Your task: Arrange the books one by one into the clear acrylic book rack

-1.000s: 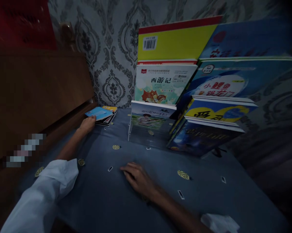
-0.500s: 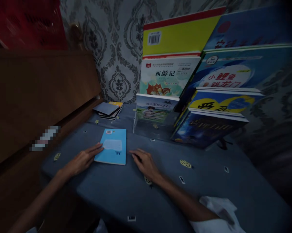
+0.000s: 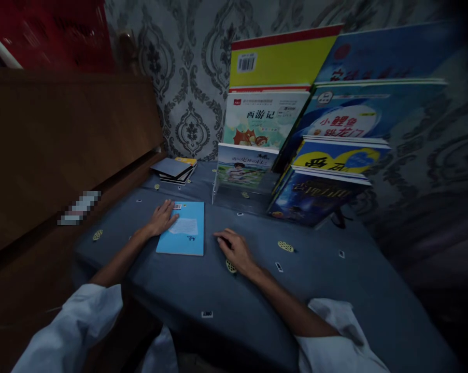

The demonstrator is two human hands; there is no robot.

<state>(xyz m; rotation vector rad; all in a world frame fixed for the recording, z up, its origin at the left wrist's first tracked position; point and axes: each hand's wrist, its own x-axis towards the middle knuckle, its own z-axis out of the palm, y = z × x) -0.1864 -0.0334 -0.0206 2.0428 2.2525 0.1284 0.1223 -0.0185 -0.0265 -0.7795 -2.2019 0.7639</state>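
A light blue book (image 3: 190, 241) lies flat on the dark blue tablecloth (image 3: 171, 282), with a barcode near its top left corner. My left hand (image 3: 164, 218) rests on the book's upper left edge, fingers stretched out and the thumb over the cover. To the right of the book, apart from it, my right hand (image 3: 236, 251) lies on the cloth. Its fingers are loosely curled with the index finger pointing out, and nothing shows in them.
Beyond my right hand, a clear stand (image 3: 234, 194) holds several upright books (image 3: 315, 194). A small stack of books (image 3: 173, 171) lies at the back left. Along the left side runs a brown wooden cabinet (image 3: 70, 150), with a red bag (image 3: 62, 36) on top.
My left hand has moved up along the book's left edge, from its middle to near the barcode. My right hand keeps its place beside the book. The view has shifted slightly.
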